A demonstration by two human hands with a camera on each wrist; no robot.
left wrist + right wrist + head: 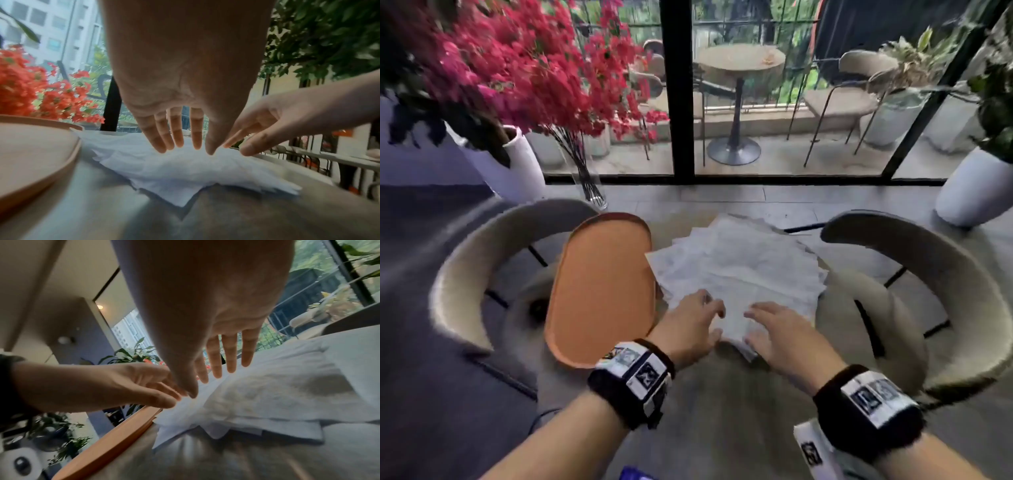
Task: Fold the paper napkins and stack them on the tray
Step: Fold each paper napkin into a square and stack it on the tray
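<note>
On the table (722,421), both hands reaching w/ fingers spread, left hand (690,327) & right hand (784,337) hovering over napkins (739,260), orange tray (599,287) just beside.

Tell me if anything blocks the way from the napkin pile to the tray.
Nothing visible does. The orange tray lies directly beside the napkin pile on its left, with nothing on it. Both the left hand and the right hand hover open over the pile's near corner.

A café-like seating area: curved upholstered chairs (465,274) around a tabletop (722,404), potted flowers (517,68), a glazed door (678,89) onto a furnished terrace.
</note>
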